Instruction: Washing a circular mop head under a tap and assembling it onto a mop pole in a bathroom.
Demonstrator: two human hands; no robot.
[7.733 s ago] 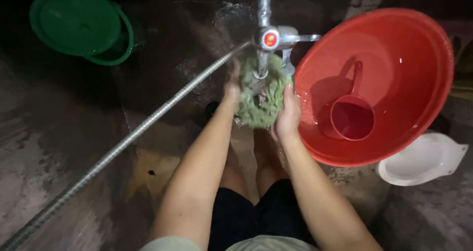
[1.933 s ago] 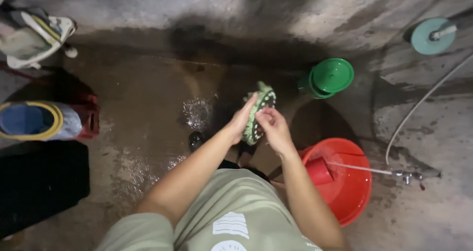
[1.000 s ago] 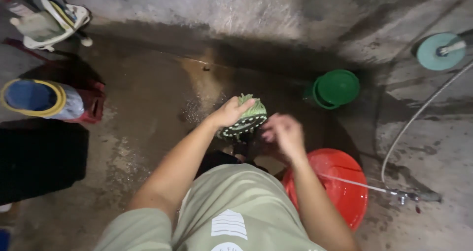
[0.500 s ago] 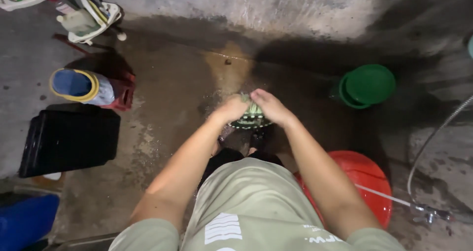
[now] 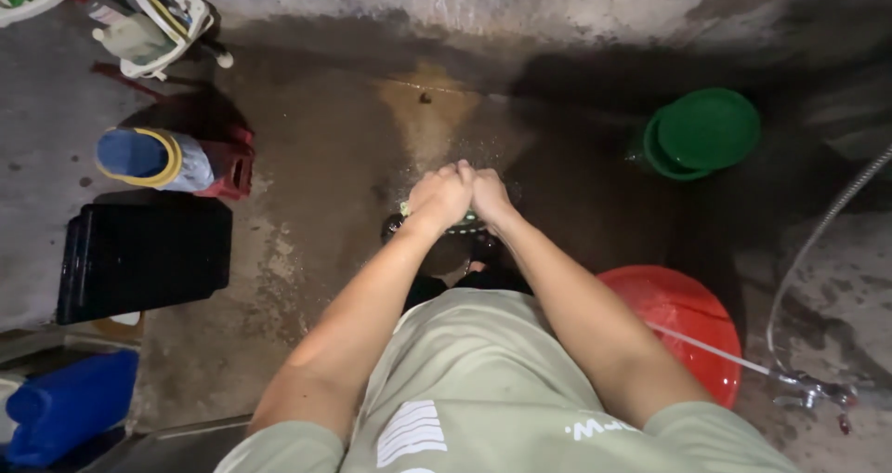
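Observation:
My left hand (image 5: 440, 194) and my right hand (image 5: 487, 194) are pressed together in fists in front of me, over the wet concrete floor. They squeeze a green cloth (image 5: 462, 220), of which only a small edge shows below the knuckles. Water drops spatter the floor around the hands. Both forearms reach forward from my pale green shirt.
A red basin (image 5: 683, 329) lies at my right, with a tap (image 5: 810, 389) and a metal hose (image 5: 818, 250) beyond it. A green bucket (image 5: 703, 131) stands at the back right. At the left are a black crate (image 5: 139, 257), a blue container (image 5: 67, 408) and a blue-and-yellow bottle (image 5: 149, 159).
I have turned away from the tap. My hands came together and closed tightly round the green cloth, which was spread open in my left hand a second ago.

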